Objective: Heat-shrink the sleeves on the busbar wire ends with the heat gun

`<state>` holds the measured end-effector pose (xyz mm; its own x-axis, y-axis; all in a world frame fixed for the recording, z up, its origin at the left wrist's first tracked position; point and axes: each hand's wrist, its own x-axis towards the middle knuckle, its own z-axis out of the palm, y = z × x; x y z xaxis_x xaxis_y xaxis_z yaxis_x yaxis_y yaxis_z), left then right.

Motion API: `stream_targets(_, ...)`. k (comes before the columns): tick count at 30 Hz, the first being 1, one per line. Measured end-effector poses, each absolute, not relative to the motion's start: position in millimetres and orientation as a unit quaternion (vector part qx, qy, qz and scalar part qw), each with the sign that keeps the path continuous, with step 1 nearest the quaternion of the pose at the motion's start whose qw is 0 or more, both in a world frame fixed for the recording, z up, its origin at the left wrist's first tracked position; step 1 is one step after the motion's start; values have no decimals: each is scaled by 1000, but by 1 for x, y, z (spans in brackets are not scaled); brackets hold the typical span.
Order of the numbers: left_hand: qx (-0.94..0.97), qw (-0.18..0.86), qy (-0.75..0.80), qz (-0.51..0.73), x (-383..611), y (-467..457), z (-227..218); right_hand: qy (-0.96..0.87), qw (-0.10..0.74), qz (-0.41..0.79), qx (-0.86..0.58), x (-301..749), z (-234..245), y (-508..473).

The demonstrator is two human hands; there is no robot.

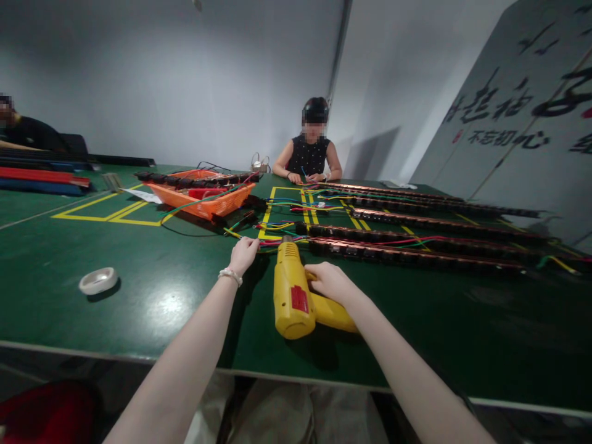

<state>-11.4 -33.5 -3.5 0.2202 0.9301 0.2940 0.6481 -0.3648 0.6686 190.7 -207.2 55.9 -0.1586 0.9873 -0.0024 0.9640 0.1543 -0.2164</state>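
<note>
My right hand [330,282] is wrapped round the handle of a yellow heat gun [289,296], which has a red label on its side. Its nozzle points away from me, over coloured wires [271,244] at the near end of a long copper-and-black assembly [370,250]. Closed on those wires is my left hand [244,254], with a bracelet at the wrist; the fingertips are partly hidden. Several more long assemblies [416,223] lie behind, their wire ends toward the left.
An orange basket [226,206] holding dark parts and wires stands left of centre. A small white dish [98,280] sits at the left. Across the green table [152,333] a person [311,151] works, and another person [34,132] is at the far left beside stacked long bars [41,179].
</note>
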Motion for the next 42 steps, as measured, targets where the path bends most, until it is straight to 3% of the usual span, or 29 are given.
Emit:
stream_targets(12, 764, 201, 514, 334, -12, -34, -3, -788, 81, 74, -605, 150, 57, -201)
stream_targets(28, 759, 223, 501, 352, -14, -38, 1, -724, 88, 82, -679, 218, 55, -201)
stream_targets(35, 776, 174, 495, 351, -14, -36, -4, -711, 86, 78, -693, 218, 58, -206)
stream_targets(42, 748, 92, 603, 262, -17, -47, 6, -706, 89, 82, -697, 220, 56, -206)
